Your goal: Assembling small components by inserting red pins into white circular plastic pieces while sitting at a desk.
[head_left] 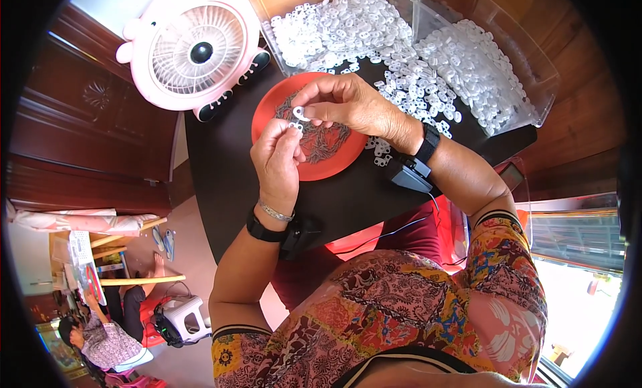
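Above a red plate my two hands meet, each pinching a small white plastic piece. My left hand has its thumb and fingers closed on one white piece. Just above it my right hand grips another white piece with a round hole. The two pieces are close together; whether they touch I cannot tell. Many thin grey-brown screws or pins lie on the plate beneath my hands; their exact kind is too small to make out.
Loose white pieces spill over the dark table from two clear bins heaped with them. A pink fan stands at the back left. Further left a person sits near a white stool.
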### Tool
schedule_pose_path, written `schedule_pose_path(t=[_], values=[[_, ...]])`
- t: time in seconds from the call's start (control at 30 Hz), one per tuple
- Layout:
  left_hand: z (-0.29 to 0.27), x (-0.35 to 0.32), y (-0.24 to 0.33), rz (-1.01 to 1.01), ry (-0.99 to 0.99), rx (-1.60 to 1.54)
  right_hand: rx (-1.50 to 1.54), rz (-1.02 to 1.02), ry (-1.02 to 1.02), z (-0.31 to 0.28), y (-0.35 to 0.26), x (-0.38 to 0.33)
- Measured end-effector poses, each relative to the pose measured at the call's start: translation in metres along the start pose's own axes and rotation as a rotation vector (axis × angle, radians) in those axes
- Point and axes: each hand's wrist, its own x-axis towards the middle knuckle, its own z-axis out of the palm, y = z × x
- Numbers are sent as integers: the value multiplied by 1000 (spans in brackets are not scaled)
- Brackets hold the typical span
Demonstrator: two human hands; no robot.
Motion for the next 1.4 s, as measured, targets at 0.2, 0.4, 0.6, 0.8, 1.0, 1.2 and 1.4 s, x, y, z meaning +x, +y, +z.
schedule_pose_path(t=[0.2,0.4,0.6,0.8,1.0,1.2,1.4], values=[[0,0,-1,4,-21,9,-88,-39,23,2,1,-1],[1,1,-4,48,-35,41,-271,-153,-14,2,0,-2],[2,-1,-4,46,-40,2,-338,-220,-29,4,1,-1],[3,-1,-3,-13,-27,-126,-423,-345,-31,8,5,-3],[0,1,2,-85,-58,-163,-459,-306,-76,7,-1,-4],[0,3,3,-120,-75,-105,-559,-365,-68,10,-4,-7],[5,-1,2,-108,-21,-61,-853,-507,53,20,2,-9]])
